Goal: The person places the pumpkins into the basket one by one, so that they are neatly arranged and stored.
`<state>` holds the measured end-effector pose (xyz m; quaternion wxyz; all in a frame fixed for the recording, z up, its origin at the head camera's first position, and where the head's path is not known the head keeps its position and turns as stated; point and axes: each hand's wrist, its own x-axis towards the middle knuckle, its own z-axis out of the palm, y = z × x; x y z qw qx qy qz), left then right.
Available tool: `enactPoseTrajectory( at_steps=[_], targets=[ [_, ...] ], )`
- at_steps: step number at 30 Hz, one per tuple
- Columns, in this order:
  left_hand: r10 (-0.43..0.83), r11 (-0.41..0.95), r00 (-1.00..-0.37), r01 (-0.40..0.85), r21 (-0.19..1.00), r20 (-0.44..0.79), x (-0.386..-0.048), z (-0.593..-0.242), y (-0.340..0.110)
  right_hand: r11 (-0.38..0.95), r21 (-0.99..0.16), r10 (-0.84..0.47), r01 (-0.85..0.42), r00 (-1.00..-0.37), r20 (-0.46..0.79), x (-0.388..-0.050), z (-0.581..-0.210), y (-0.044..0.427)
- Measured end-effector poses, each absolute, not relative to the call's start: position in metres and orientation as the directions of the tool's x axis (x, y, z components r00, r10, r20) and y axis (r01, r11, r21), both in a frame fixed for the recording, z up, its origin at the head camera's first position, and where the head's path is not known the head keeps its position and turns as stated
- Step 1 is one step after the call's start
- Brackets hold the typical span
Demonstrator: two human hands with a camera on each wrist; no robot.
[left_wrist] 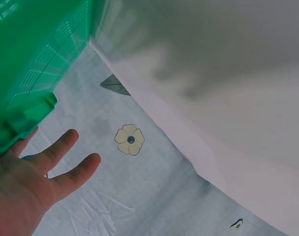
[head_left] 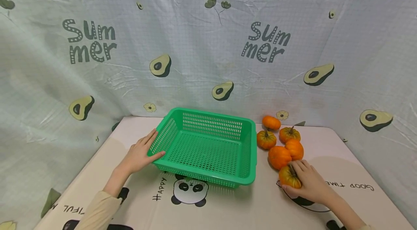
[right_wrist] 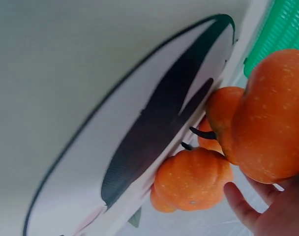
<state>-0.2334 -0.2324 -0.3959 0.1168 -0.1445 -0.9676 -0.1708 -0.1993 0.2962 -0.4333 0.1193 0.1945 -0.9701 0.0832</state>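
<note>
A green plastic basket (head_left: 205, 150) stands on the table. My left hand (head_left: 139, 154) holds its near left corner, thumb over the rim and the other fingers along the outside. In the left wrist view, two spread fingers of the left hand (left_wrist: 29, 182) stand clear of the basket wall (left_wrist: 51, 59). To the right, my right hand (head_left: 309, 183) grips a small orange and greenish pumpkin (head_left: 288, 177), which also shows large as an orange pumpkin (right_wrist: 275, 118) above the right hand (right_wrist: 280, 214). Several other small pumpkins (head_left: 279, 157) cluster just beyond it.
The pumpkin group runs along the basket's right side, with one orange pumpkin (head_left: 271, 122) near the table's back edge. A printed cloth (head_left: 189, 34) hangs behind and at both sides. Panda drawings and lettering mark the pale tabletop (head_left: 254, 212).
</note>
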Motion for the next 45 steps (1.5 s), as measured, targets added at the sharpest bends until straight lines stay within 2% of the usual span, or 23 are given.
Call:
enactPoseTrajectory(
  at_steps=[9,18,28,45],
  targets=[
    [0.278,0.894,-0.935,0.336,0.297,0.22,-0.234,-0.393,-0.237,0.899,-0.139,-0.34,-0.415,-0.863,0.373,-0.206,-0.424,0.289],
    [0.292,0.9,-0.919,0.358,0.251,0.263,-0.234,-0.393,-0.235,0.876,-0.129,-0.36,-0.464,-0.81,0.463,-0.213,-0.421,0.28],
    [0.289,0.898,-0.918,0.358,0.255,0.271,-0.235,-0.396,-0.235,0.864,-0.171,-0.355,-0.473,-0.814,0.46,-0.222,-0.415,0.265],
    [0.288,0.897,-0.918,0.358,0.261,0.271,-0.236,-0.397,-0.236,0.812,-0.193,-0.37,-0.551,-0.741,0.561,-0.255,-0.39,0.23]
  ],
)
